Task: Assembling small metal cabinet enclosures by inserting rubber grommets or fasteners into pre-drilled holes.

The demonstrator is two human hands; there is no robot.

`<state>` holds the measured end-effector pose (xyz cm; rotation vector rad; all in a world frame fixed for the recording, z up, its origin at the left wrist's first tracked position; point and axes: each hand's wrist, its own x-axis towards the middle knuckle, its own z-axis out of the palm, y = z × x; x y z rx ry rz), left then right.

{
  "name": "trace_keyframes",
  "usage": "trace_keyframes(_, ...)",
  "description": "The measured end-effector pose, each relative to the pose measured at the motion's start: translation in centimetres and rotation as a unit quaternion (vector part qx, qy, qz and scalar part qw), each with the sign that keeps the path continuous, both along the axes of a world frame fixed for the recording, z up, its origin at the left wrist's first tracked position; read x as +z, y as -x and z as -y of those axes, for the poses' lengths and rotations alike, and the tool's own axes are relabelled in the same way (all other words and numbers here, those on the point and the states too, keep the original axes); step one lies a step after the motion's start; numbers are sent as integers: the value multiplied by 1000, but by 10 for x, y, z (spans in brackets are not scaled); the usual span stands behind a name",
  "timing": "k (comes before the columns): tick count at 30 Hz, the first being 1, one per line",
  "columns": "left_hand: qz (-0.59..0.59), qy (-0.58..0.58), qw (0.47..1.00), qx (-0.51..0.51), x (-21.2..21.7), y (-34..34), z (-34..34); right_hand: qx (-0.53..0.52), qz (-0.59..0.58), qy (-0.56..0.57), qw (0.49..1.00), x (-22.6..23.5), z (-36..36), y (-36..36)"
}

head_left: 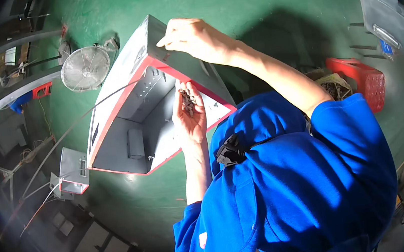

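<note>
A grey metal cabinet (134, 111) with red edging stands tilted in front of me, its open side toward me. My left hand (191, 114) lies palm up at the cabinet's opening, by its red right edge. Cupped in it is a small heap of fasteners (188, 101), too small to tell their exact kind. My right hand (192, 37) is at the outer top panel near the far corner. Its thumb and fingers are pinched together against the grey surface; what they hold, if anything, is hidden.
A round fan (86, 68) stands beyond the cabinet on the left. A smaller grey box (73, 169) sits at lower left. A thin cable (62, 138) runs leftward from the cabinet. To the right are a red crate (365, 83), a sack (336, 87) and another grey cabinet (386, 7).
</note>
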<state>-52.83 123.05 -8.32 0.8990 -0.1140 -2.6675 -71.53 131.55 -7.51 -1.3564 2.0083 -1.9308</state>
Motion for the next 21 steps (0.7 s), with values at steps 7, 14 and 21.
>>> trace_keyframes(7,-3,44,999,-18,1,-3,-1,38,-57,-56,996,-7,2,-5)
trace_keyframes(14,4,85,996,-10,2,-6,-5,63,77,23,995,1,9,-6)
trace_keyframes(21,80,187,979,-9,9,-14,-2,89,134,19,987,10,18,-8)
